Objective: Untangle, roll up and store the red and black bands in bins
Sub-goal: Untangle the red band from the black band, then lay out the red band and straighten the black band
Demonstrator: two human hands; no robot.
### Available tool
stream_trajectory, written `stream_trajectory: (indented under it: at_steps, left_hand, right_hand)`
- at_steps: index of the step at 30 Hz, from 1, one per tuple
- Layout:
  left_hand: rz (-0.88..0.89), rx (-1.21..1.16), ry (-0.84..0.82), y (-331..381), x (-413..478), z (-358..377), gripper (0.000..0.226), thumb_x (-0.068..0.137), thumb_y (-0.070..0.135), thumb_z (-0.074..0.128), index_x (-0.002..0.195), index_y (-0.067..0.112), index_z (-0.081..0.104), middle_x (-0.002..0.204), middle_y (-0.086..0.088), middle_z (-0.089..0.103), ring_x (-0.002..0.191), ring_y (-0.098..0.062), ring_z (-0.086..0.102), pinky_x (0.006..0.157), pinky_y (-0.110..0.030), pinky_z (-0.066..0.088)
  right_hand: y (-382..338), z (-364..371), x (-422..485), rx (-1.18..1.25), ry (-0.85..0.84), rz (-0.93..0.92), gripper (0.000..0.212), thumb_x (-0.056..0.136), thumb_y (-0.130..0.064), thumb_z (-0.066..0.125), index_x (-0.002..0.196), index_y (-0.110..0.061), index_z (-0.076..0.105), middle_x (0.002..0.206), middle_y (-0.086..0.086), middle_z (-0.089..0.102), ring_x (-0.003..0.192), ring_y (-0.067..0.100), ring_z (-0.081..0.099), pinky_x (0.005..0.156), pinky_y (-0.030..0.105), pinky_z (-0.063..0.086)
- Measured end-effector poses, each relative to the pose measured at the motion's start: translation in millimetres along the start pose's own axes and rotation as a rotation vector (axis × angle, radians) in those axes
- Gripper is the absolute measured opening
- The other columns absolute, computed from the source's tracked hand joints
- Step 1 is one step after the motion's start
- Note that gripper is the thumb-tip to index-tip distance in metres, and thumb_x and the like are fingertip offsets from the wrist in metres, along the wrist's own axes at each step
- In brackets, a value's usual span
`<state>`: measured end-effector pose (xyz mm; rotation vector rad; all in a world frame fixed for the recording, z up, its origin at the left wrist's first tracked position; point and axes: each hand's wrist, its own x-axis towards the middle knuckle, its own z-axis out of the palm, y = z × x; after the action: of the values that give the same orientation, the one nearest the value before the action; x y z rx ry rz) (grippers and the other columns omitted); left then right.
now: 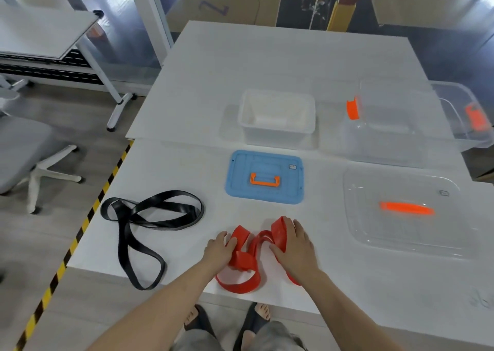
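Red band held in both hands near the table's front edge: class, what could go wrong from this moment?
1. The red band is twisted between the left hand and the right hand; pulling them apart may tighten the tangle.
2. Its lowest loop lies close to the front edge of the table and could slide off.
3. The black band also reaches near that edge.

red band (242, 286), black band (149, 211), blue lid (240, 182) (orange handle (264, 181))
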<state>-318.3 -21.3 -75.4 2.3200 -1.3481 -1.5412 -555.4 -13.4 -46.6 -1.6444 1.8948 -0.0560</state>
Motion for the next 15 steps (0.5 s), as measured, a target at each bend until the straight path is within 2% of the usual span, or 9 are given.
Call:
stream_trajectory:
  at_steps: [8, 11, 15]
  left_hand:
    - [0.065, -0.126, 0.044, 6.8, -17.0, -9.8, 0.056, 0.107, 0.045, 0.043, 0.158, 0.021, 0.037, 0.153, -0.014, 0.05, 0.135, -0.031, 0.054, 0.11, -0.04, 0.043]
    - [0.099, -0.147, 0.059, 3.4, -20.7, -15.4, 0.053, 0.107, 0.042, 0.044, 0.156, 0.02, 0.041, 0.151, -0.014, 0.052, 0.132, -0.029, 0.056, 0.107, -0.037, 0.044]
    - [0.159, -0.13, 0.107, -5.4, -24.1, -31.5, 0.051, 0.108, 0.039, 0.045, 0.154, 0.019, 0.043, 0.151, -0.015, 0.048, 0.138, -0.027, 0.051, 0.11, -0.035, 0.041]
  right_hand:
    - [-5.5, -0.6, -2.5, -0.134, 0.06, -0.041, 0.065, 0.103, -0.054, 0.05, 0.159, -0.027, 0.032, 0.173, 0.01, 0.026, 0.161, 0.034, 0.025, 0.13, 0.051, 0.026]
    - [-13.4, -0.7, -4.0, -0.166, 0.087, -0.051, 0.063, 0.105, -0.047, 0.049, 0.162, -0.024, 0.033, 0.175, 0.014, 0.02, 0.163, 0.037, 0.017, 0.132, 0.053, 0.018]
    - [-36.3, -0.3, -4.8, -0.149, 0.076, -0.085, 0.06, 0.106, -0.038, 0.048, 0.163, -0.026, 0.032, 0.176, 0.012, 0.018, 0.165, 0.034, 0.012, 0.133, 0.049, 0.013]
